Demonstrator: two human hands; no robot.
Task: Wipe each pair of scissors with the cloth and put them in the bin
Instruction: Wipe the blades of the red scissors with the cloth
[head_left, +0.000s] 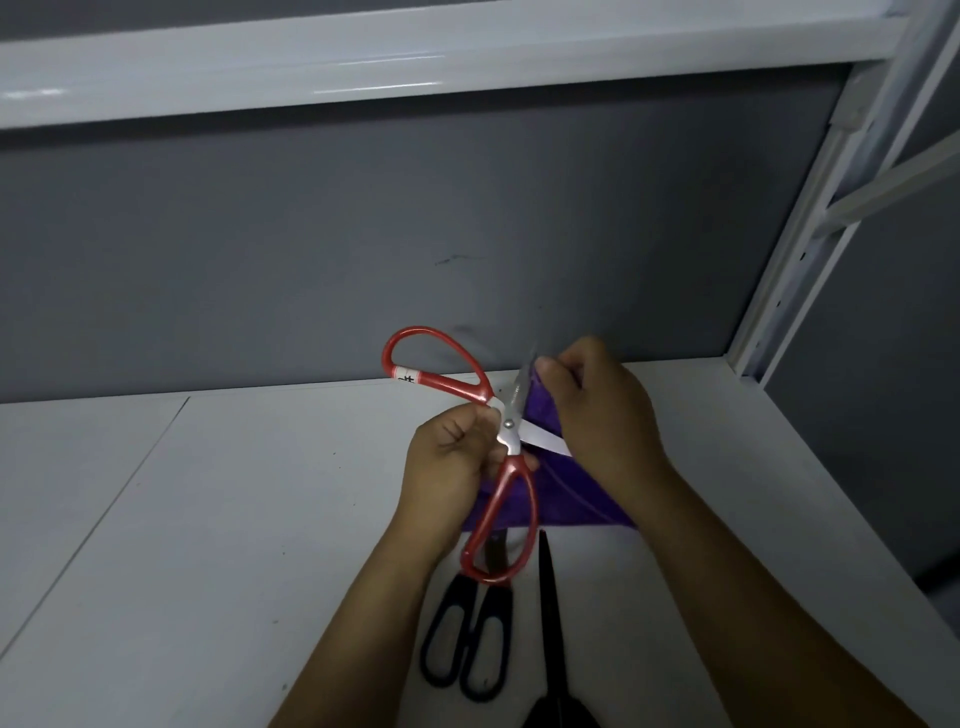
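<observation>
1. The red-handled scissors (506, 441), blades spread open, are gripped near the pivot by the left hand (457, 457), fingers closed, above the white table (208, 519).
2. The purple cloth (566, 493) is pinched around the upper blade by the closed right hand (602, 410).
3. Black-handled scissors (467, 639) and a second black pair (550, 623) are seen lying on the table below the hands.

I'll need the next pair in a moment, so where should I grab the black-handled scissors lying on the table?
Take the black-handled scissors by their two oval handle loops, coming from the near, left side. The loops lie flat and exposed toward you, while the blades point away under the purple cloth and the red-handled scissors.
</observation>
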